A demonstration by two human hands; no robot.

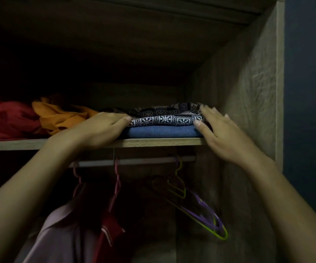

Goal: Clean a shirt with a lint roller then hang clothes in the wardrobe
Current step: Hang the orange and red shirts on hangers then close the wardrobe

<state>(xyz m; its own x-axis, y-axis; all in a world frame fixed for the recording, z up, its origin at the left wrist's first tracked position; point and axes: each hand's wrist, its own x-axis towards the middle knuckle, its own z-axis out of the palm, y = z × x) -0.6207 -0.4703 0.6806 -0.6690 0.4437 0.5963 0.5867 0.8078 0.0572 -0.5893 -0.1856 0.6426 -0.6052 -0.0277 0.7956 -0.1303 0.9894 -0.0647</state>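
My left hand [100,128] and my right hand [221,130] rest flat and open on the two sides of a folded patterned cloth [164,119]. It lies on a folded blue cloth [159,132] on the wardrobe shelf [153,142]. Hangers [200,205] hang below.

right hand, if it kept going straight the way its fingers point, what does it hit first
The right hand points up and left into the shelf, so it would probably press first into the patterned folded cloth that its fingertips already touch, on top of the blue folded cloth. Depth is unclear.
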